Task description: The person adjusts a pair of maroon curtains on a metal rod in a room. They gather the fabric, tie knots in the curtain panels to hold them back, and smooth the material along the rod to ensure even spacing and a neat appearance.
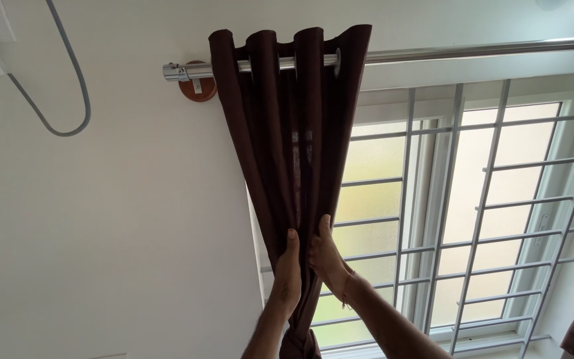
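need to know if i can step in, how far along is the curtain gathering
Done: the brown curtain is bunched into folds at the left end of the metal rod, leaving the barred window uncovered. In hand: the left hand and right hand press the gathered folds together. Left: no tie or band shows around the bundle.

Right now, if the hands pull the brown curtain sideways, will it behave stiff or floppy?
Probably floppy: the brown curtain hangs in soft folds, bunched between the left hand and right hand. It likely slides easily, since its eyelets ride a smooth metal rod.
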